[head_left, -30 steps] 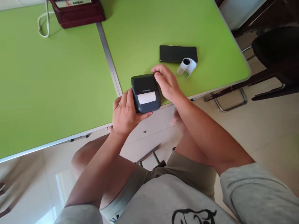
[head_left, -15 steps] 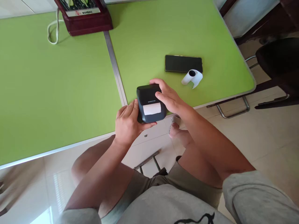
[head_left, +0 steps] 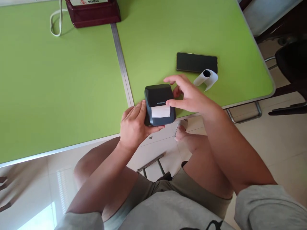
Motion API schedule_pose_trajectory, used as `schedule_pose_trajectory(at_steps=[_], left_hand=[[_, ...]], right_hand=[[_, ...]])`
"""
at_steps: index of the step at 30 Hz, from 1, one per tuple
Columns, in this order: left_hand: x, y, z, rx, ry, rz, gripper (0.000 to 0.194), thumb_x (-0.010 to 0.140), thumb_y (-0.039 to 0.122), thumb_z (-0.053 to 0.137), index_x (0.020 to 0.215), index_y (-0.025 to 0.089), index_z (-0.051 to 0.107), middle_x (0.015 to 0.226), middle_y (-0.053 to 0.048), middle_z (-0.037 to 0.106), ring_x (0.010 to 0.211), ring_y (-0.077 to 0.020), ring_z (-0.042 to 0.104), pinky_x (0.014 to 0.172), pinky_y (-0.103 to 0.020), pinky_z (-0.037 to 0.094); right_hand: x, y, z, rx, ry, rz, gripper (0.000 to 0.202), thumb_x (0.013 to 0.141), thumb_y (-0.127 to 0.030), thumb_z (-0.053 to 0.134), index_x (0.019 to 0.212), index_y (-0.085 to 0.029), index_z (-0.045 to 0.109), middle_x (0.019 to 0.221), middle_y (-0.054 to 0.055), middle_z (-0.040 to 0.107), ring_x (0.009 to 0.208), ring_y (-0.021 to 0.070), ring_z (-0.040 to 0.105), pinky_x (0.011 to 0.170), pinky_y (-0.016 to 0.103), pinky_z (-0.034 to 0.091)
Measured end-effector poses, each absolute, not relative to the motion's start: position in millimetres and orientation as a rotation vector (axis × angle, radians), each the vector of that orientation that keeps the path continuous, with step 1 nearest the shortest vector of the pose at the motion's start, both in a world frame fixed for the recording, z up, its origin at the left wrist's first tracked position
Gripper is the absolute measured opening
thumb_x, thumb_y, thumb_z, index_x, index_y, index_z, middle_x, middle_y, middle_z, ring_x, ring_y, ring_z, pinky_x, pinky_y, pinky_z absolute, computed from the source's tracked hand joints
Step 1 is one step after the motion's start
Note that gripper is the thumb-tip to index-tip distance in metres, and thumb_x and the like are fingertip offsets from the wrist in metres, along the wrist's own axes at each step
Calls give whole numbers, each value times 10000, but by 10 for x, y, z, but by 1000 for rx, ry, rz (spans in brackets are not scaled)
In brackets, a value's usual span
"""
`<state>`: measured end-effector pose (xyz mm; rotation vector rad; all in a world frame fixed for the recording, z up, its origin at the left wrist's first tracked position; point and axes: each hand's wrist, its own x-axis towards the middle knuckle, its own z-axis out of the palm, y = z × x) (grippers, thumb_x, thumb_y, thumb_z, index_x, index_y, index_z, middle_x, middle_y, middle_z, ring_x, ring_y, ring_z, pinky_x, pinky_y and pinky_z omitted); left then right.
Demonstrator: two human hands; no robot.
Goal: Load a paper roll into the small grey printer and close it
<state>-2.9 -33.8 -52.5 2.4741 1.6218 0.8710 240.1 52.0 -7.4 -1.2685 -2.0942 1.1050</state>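
A small dark label printer sits at the front edge of the green table, with a white strip of paper sticking out of its front. My left hand grips its left side, fingers along the side and thumb under the front edge. On the other side, my right hand is open, fingers apart, its thumb tip at the printer's right edge near the paper slot. A loose roll of white paper with a dark core lies behind my right hand.
A black phone lies by the paper roll on the green table. At the back left stands a dark red device with a white cord. A metal strip crosses the table. A dark chair is at the right.
My right hand has lifted off the printer's top right and its fingers have spread. My left hand keeps its hold. The view has shifted slightly.
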Motion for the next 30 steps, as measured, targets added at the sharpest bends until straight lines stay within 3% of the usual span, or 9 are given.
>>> schedule_pose_trajectory(at_steps=[5,8,12,16,21,25,30], left_hand=[[-26,-322,-518,2416,1613,843,1112,789,961,498,1447,70,601,1346,-233,723,1212,-356,731,1072,-475,551],[-21,-326,-511,2404,1630,841,1106,796,959,492,1435,64,611,1352,-231,721,1221,-355,729,1082,-474,547],[-2,-360,-506,2421,1657,820,1104,817,962,447,1443,66,600,1360,-224,719,1228,-346,727,1095,-457,537],[28,-394,-497,2428,1696,806,1064,863,919,460,1465,49,560,1358,-230,717,1239,-343,718,1097,-449,522],[44,-402,-468,2475,1701,820,977,908,844,491,1446,31,545,1308,-229,734,1209,-330,725,1064,-429,520],[38,-405,-469,2484,1702,824,914,935,786,499,1453,34,533,1295,-230,738,1197,-329,727,1063,-428,515],[34,-420,-485,2429,1688,765,945,916,800,519,1490,50,514,1357,-238,710,1257,-352,697,1100,-449,499]], right_hand=[[2395,483,-58,-1298,-2082,1182,645,767,-362,797,1363,-307,557,1305,71,596,940,206,627,888,454,614],[2385,448,-113,-1289,-2012,1220,673,756,-337,798,1370,-310,526,1141,39,648,950,218,644,849,425,611],[2360,400,-96,-1312,-1929,1137,669,723,-305,821,1335,-298,552,779,-56,561,703,163,597,631,318,538],[2264,376,69,-1340,-1852,1088,435,867,-364,720,1275,-287,590,565,-115,511,437,105,460,452,254,383],[2139,457,207,-1288,-1746,896,199,938,-441,654,1022,-267,605,746,-42,721,452,93,496,432,258,341],[2064,501,301,-1378,-2085,593,78,894,-272,658,833,-232,629,740,-7,725,545,121,546,559,295,391],[1934,494,410,-1672,-2598,368,184,879,-159,627,955,-269,754,743,7,719,610,175,563,605,310,317]])
